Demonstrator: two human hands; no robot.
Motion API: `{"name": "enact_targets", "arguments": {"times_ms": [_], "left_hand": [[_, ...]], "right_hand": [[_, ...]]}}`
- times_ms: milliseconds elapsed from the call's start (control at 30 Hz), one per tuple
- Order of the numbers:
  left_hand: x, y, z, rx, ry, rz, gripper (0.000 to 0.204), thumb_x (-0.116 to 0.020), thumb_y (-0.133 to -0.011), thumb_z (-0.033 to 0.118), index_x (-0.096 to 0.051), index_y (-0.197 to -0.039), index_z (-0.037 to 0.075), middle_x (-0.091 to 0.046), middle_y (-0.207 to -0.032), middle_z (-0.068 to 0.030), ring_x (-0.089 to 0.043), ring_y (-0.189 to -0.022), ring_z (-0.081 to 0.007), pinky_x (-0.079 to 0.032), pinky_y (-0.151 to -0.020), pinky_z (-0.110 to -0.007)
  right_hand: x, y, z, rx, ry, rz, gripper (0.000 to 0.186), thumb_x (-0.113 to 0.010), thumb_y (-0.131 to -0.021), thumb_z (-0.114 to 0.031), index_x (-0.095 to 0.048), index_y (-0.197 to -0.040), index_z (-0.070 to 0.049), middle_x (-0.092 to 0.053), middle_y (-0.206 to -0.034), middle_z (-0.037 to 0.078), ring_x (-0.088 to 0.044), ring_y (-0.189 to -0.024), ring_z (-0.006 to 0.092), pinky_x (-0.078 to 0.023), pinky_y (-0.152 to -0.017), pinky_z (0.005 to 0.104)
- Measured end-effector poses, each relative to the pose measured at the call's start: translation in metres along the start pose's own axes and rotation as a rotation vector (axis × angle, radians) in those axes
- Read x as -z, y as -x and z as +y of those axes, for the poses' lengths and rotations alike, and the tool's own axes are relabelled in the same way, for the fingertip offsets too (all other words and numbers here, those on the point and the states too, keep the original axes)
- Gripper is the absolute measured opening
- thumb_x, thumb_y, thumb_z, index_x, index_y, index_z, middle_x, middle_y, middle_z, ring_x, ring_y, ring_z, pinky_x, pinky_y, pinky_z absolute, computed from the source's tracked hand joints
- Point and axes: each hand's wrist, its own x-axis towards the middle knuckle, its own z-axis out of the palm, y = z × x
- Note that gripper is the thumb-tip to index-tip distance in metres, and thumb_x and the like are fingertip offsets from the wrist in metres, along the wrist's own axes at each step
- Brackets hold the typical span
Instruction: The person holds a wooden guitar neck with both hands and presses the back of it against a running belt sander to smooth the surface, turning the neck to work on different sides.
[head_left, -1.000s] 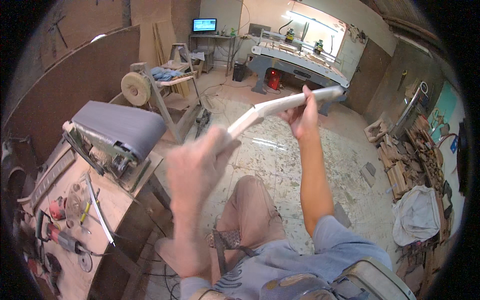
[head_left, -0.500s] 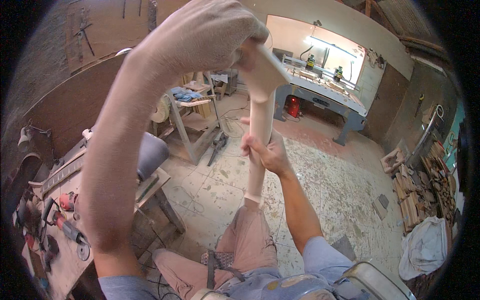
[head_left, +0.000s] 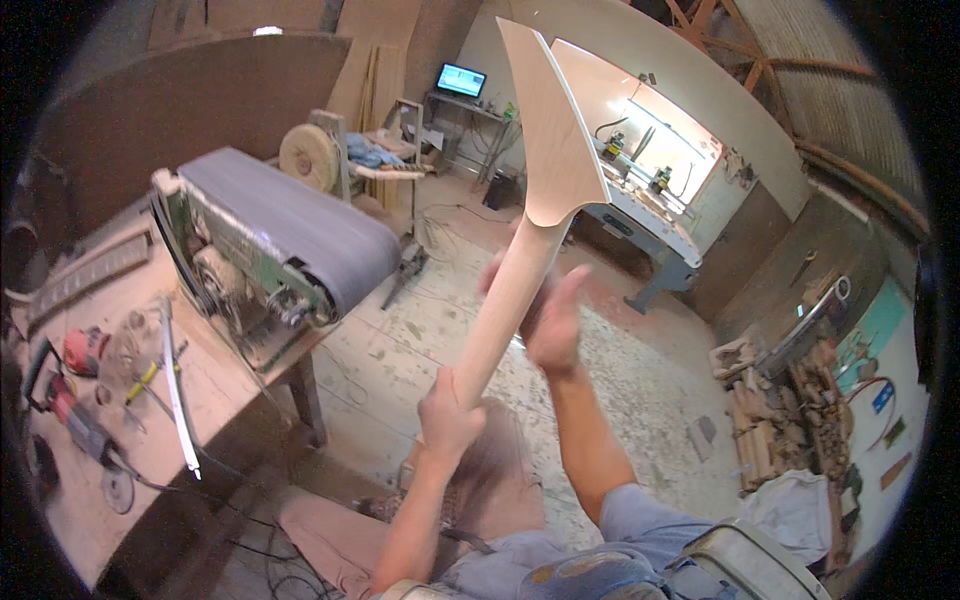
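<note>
A pale wooden guitar neck slants upward in front of me, with a rounded shaft and a broad, flared flat head at the top. My left hand is closed around the lower end of the shaft. Beside the middle of the shaft is my right hand, slightly blurred, its thumb raised and its fingers apart. Part of that hand lies behind the wood, and I cannot tell whether it touches. To the left stands a belt sander with a wide grey belt.
The workbench at left carries an angle grinder, a red power tool and a metal strip. Farther back are a monitor and a CNC machine. Wood scraps are piled at right; cables lie below the bench.
My left hand has gone from the neck's top down to its lower end. My right hand has loosened its grip. The neck has tilted, and the view has turned left, showing the sander.
</note>
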Motion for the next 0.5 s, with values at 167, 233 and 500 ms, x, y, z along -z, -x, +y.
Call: {"name": "enact_targets", "arguments": {"times_ms": [167,233,500], "left_hand": [[0.015,0.004,-0.055,-0.164,-0.120,0.149,0.040,-0.072,-0.071,0.011,-0.057,-0.108,0.005,-0.068,-0.087,-0.0238,-0.067,-0.082,-0.0474,-0.053,-0.070,-0.054],[0.030,0.001,-0.066,-0.159,-0.075,0.180,0.033,-0.070,-0.073,0.009,-0.060,-0.104,0.006,-0.068,-0.086,-0.0219,-0.067,-0.080,-0.0458,-0.054,-0.069,-0.052],[0.074,-0.004,-0.103,-0.109,0.021,0.193,0.033,-0.067,-0.069,0.001,-0.063,-0.102,0.005,-0.069,-0.084,-0.0210,-0.067,-0.077,-0.0437,-0.053,-0.067,-0.048]], "right_hand": [[0.001,-0.076,-0.063,-0.073,-0.135,-0.161,0.081,-0.023,-0.108,-0.061,-0.031,-0.157,0.003,-0.047,-0.153,0.021,-0.052,-0.136,0.0302,-0.039,-0.116,0.0461],[-0.017,-0.100,-0.061,-0.035,0.071,-0.158,0.076,-0.027,-0.109,-0.055,-0.032,-0.156,0.005,-0.047,-0.152,0.024,-0.053,-0.136,0.0309,-0.043,-0.114,0.0469],[-0.065,-0.122,-0.036,-0.077,0.332,-0.277,0.058,-0.048,-0.105,-0.028,-0.039,-0.149,0.008,-0.062,-0.132,0.027,-0.068,-0.112,0.0258,-0.059,-0.093,0.0376]]}}
